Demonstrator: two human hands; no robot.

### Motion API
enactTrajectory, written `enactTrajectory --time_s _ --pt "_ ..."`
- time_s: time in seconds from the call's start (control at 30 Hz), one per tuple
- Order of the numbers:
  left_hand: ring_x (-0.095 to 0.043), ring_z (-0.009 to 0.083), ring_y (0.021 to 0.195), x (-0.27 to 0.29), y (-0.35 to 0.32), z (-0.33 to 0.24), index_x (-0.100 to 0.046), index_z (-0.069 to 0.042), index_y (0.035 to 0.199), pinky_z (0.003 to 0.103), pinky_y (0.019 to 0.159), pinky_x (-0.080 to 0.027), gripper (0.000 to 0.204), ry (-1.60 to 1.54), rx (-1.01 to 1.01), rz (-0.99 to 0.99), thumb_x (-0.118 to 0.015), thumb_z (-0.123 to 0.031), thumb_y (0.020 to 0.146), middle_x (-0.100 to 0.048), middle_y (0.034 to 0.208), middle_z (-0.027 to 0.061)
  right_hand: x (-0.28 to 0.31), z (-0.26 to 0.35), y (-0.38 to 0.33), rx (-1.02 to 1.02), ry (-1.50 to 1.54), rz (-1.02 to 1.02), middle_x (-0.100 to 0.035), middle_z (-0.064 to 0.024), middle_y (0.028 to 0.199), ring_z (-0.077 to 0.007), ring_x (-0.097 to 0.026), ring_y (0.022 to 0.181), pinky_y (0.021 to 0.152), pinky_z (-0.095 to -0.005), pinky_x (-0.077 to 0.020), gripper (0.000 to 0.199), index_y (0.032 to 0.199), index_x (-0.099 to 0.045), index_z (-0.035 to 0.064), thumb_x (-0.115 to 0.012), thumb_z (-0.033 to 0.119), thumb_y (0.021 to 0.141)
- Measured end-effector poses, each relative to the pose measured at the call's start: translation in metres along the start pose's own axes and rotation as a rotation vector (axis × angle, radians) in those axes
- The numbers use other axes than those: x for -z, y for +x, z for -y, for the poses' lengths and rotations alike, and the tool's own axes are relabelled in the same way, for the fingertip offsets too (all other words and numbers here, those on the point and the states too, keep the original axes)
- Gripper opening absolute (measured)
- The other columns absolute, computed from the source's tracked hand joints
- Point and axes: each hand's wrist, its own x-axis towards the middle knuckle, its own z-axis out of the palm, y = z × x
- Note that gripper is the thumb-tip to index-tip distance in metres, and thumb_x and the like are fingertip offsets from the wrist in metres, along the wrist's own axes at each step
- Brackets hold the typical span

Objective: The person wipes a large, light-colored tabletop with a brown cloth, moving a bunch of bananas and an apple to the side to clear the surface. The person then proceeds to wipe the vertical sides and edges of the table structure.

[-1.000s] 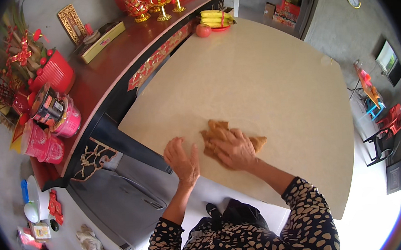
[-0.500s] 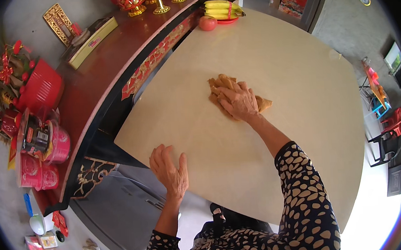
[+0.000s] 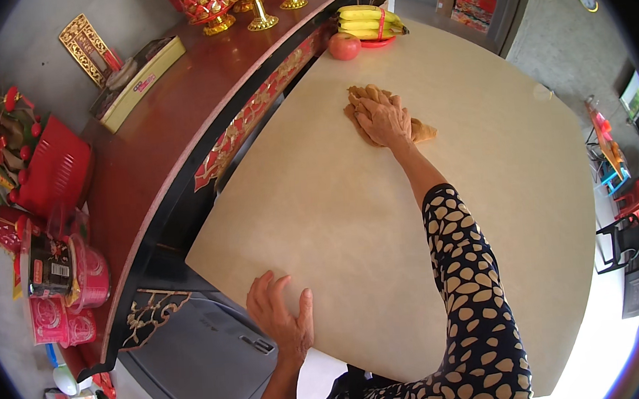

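Pressing flat, right hand [image 3: 384, 117] spread on the tan cloth [image 3: 361, 111] near the table's [image 3: 482, 188] far edge (fingers unclenched), left hand [image 3: 283, 317] open-palmed, bracing the near corner.

sleeves – dark with cream leaf-like spots | right hand [image 3: 384, 118] – bare | left hand [image 3: 282, 317] – bare

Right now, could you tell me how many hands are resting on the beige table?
2: the right hand presses the brown cloth far across the table; the left hand lies flat at its near edge.
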Motion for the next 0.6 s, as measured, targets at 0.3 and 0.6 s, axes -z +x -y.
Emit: enactTrajectory --time_s 0.3,0.6 --pt "-0.045 0.0340 0.119 -0.006 -0.002 0.005 -0.060 -0.008 0.109 0.047 0.101 -0.031 0.035 -0.024 -0.024 -0.059 -0.067 -0.032 0.085 -0.054 0.123 0.0136 0.010 0.064 -0.090 0.402 0.123 0.079 -0.046 0.0065 0.141 -0.0286 -0.038 0.131 0.096 -0.0519 -0.0440 0.036 0.117 -0.064 0.0388 -0.058 0.046 0.082" --pt "-0.043 0.0320 0.122 -0.009 -0.006 0.008 -0.061 -0.009 0.110 0.046 0.104 -0.029 0.035 0.031 -0.039 -0.081 -0.061 -0.037 0.089 -0.053 0.125 0.0126 0.079 0.049 -0.260 0.769 0.215 0.250 -0.046 -0.0026 0.140 -0.0327 -0.046 0.116 0.084 -0.0485 -0.0432 0.044 0.118 -0.065 0.0321 -0.066 0.047 0.076"
